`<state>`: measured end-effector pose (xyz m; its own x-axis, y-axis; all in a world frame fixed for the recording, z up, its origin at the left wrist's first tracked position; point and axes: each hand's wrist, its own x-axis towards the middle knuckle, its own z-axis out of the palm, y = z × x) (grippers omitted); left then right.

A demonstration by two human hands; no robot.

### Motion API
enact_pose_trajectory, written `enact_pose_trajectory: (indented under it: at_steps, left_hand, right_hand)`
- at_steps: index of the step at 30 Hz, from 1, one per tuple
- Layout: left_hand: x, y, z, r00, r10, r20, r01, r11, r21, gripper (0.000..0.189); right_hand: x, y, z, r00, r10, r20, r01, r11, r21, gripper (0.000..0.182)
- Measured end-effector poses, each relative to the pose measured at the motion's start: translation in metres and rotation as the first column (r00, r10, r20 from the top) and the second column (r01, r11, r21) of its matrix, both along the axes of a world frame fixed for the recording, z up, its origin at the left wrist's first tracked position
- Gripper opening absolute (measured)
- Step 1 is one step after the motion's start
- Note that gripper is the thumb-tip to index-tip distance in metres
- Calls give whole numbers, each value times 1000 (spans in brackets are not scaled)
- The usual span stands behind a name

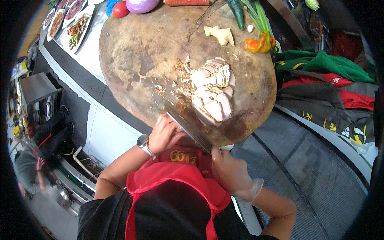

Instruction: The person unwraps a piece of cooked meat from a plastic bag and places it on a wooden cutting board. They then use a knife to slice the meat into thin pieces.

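Observation:
My right hand [231, 171], in a clear plastic glove, grips the handle end of a cleaver [193, 130]. The blade slants up and left over the near edge of a round wooden chopping block [129, 60]. Bare and wearing a wristwatch, my left hand [165, 133] is at the blade's far end, fingers bent close to its near side. A small brownish bit shows by those fingers; whether they hold it is hidden. Beyond the blade lie two mounds of sliced cooked meat [213, 93], pale with brown edges. Browned scraps [181, 97] are scattered to their left.
Ginger [220, 34], a garlic clove [250, 28], an orange pepper [260, 43], scallions [260, 18] and a cucumber [236, 13] lie at the block's far right. Plates of cut food [79, 33] stand left. Aprons [321, 87] are heaped right. Another person [30, 168] is at far left.

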<state>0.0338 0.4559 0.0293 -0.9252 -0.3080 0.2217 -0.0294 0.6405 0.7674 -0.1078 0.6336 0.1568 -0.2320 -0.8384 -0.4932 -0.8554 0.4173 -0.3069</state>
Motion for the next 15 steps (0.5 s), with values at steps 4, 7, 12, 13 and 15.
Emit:
enact_pose_trajectory:
  at_steps: [4, 7, 12, 13, 15]
  left_hand:
    - [2, 1, -9, 1000, -21, -3, 21, 1000, 1, 45]
    - [3, 2, -13, 1000, -29, -5, 29, 999, 23, 44]
    - [1, 0, -13, 998, -51, -43, 55, 995, 87, 38]
    - [0, -1, -13, 998, -53, -43, 57, 995, 84, 38]
    - [0, 1, -12, 998, -51, -42, 54, 995, 82, 36]
  right_hand:
    - [-4, -11, -10, 1000, -6, 15, 7, 1000, -31, 17]
    - [-7, -5, 0, 998, -38, 54, 33, 995, 92, 13]
    - [-15, -7, -18, 991, -22, 132, 20, 1000, 18, 9]
    - [-9, -10, -35, 994, -21, 110, 22, 1000, -5, 10]
    - [-4, -15, -47, 996, -28, 81, 31, 999, -40, 10]
